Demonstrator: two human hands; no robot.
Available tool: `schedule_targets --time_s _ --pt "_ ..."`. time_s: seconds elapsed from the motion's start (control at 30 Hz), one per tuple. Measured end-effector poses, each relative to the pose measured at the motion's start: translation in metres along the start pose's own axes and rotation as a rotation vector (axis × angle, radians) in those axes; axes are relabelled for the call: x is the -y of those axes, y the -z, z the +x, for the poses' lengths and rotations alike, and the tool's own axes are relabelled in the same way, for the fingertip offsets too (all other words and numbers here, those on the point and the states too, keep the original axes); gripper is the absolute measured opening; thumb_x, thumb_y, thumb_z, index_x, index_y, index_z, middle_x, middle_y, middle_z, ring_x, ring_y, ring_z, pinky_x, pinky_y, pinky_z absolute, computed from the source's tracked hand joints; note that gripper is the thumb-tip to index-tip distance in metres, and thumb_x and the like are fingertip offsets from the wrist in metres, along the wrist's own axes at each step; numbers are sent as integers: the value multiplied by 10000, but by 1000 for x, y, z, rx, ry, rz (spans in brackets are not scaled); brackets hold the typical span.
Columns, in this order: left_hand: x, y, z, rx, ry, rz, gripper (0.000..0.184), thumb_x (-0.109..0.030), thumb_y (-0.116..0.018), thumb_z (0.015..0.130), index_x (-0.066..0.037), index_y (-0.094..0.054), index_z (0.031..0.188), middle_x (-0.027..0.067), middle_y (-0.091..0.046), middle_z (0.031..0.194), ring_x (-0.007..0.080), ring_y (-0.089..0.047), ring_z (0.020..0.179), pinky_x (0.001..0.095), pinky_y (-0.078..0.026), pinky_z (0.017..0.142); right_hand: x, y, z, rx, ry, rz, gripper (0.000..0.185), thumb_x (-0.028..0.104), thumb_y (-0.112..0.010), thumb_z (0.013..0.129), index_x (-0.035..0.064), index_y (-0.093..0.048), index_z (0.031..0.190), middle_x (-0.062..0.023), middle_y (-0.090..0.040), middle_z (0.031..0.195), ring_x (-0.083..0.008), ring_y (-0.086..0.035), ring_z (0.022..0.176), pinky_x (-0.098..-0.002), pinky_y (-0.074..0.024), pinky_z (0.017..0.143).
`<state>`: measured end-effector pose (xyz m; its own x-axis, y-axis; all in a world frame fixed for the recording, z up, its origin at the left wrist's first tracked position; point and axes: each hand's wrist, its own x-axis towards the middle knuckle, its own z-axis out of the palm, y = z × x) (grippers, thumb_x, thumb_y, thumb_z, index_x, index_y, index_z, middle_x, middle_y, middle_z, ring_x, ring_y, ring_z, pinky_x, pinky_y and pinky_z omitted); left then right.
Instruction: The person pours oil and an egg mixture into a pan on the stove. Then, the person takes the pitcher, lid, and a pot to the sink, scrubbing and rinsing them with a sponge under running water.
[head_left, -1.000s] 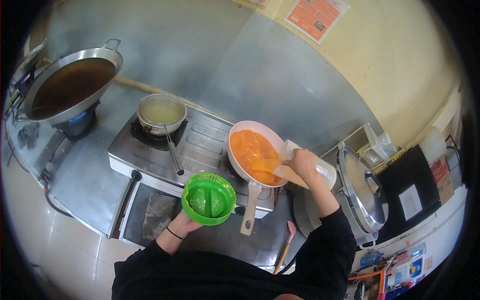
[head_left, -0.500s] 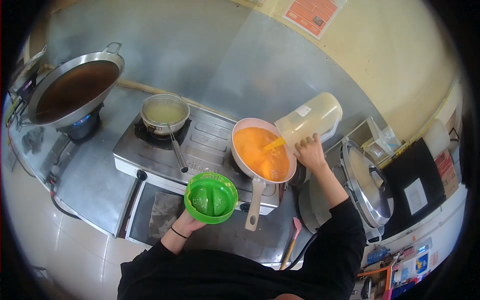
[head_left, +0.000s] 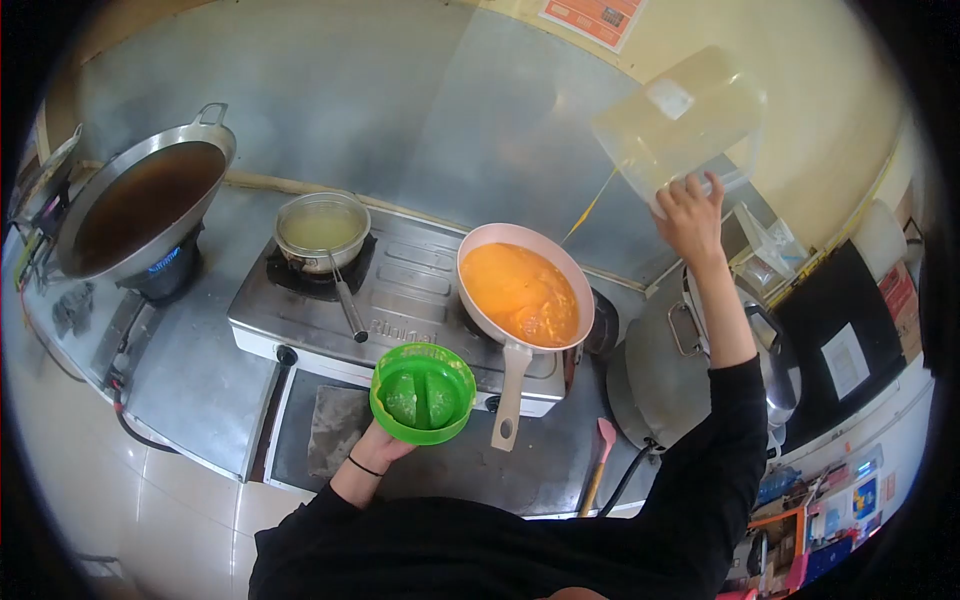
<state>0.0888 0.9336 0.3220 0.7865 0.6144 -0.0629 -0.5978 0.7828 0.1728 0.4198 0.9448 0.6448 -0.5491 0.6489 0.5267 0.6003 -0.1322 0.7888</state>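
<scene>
Apart from the right hand [head_left: 690,215], the left hand [head_left: 387,445] holds a round green plastic lid [head_left: 422,396]. On the steel stove's [head_left: 405,285] right end is a round pink pan [head_left: 562,262] with orange liquid [head_left: 510,285]. Higher, the right one clasps a tilted translucent plastic jug [head_left: 690,115], its hold rather blurred, a yellow stream [head_left: 590,205] falling.

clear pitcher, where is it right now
In the head view, the clear pitcher is at upper right, tipped in the person's right hand, up and right of the pink pan on the stove.
</scene>
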Motion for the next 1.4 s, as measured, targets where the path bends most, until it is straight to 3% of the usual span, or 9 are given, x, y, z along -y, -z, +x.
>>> schedule_targets --time_s 0.23,0.37,0.67,0.8,0.9,0.93,1.03,1.23,1.4 --pt "2 3 0 7 16 -47 327 -276 -460 821 -70 -492 1073 76 -517 1083 202 -506 972 349 -418 839 66 -38 -46 221 111 69 92 189 -545 640 115 -535 695 -26 -519 675 -192 -483 778 -431 -320 803" --pt "-1 3 -5 28 4 -34 327 -279 -461 821 -71 -495 1071 73 -520 1079 199 -508 971 349 -413 845 114 -64 -88 300 297 457 129 233 -554 652 105 -543 653 -37 -531 648 -191 -488 756 -420 -321 799" --pt "0 4 -9 58 -10 -55 302 -252 -445 825 -50 -505 1042 96 -523 1071 211 -515 962 350 -420 842 62 -28 -36 185 -43 489 253 279 -684 549 70 -545 586 -53 -533 591 -195 -501 724 -365 -335 729" --pt "0 8 -11 97 10 -42 300 -255 -449 825 -51 -507 1038 89 -524 1069 205 -518 955 341 -425 832 80 -45 -48 226 -259 660 298 253 -736 509 32 -590 646 -68 -572 602 -194 -535 615 -319 -376 649" --pt "0 0 -15 66 23 -6 291 -256 -459 823 -60 -513 1032 71 -534 1057 189 -524 942 319 -435 812 64 -41 -41 369 -976 1245 323 253 -733 562 -2 -607 715 -70 -593 625 -134 -545 547 -256 -378 508" --pt "0 -3 -16 59 27 -2 290 -255 -459 824 -60 -514 1031 71 -535 1054 189 -523 943 319 -434 813 58 -44 -42 231 -1048 1438 364 262 -727 600 -38 -602 762 -77 -598 655 -87 -528 519 -209 -339 415" --pt "2 -5 -17 61 26 23 294 -256 -457 824 -60 -512 1037 71 -534 1056 189 -522 946 324 -432 818 36 -46 -45 79 -1352 1400 326 319 -719 606 71 -511 563 -2 -445 474 -100 -405 413 -248 -311 390" --pt "7 -8 -14 66 69 -30 308 -247 -445 829 -49 -494 1059 89 -516 1085 205 -507 977 347 -415 851 2 -65 -77 -85 -1749 1625 414 402 -705 621 135 -401 535 32 -311 432 -105 -351 392 -238 -309 419" --pt "10 -22 -7 38 72 -5 317 -251 -420 839 -50 -478 1078 102 -503 1099 223 -497 996 368 -404 869 11 -35 -98 -388 -1728 1823 307 357 -655 694 121 -464 646 32 -314 449 -94 -351 401 -231 -320 428"
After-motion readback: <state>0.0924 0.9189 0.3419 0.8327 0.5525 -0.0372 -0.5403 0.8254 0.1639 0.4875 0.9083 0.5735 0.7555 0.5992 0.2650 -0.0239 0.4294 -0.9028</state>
